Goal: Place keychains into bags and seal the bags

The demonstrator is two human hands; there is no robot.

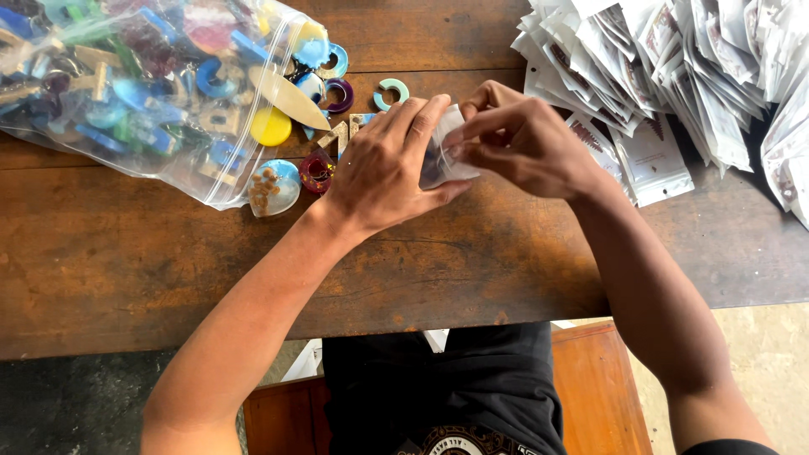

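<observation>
At the far left of the counter [126, 253] lay the big clear bag [135, 93], its open mouth turned toward me and spilling coloured resin shapes: a yellow disc [270, 126], a pale blue drop-shaped piece with brown specks [273, 187], a dark red round piece [318, 172], a purple open ring [340, 95] and a mint-green open ring [392, 93] out past my knuckles. My left hand [383, 168] came next, its grip narrow and closed on the small clear pouch [447, 156], thumb under the lower edge and fingers wrapped over the near side, so most of the pouch was hidden behind them. The pouch stood between my two hands, raised a little off the counter, its long axis running roughly away from me and its open end, as far as I could judge, turned toward my right. My right hand [527, 143] touched it from that side, forefinger and thumb pinched on the upper edge; whether something small was between those fingertips I could not tell. The spilled pieces lay just beside my left hand, well apart from my right. Far right, the heap of white packets [674, 76] sat just beyond my right wrist.
</observation>
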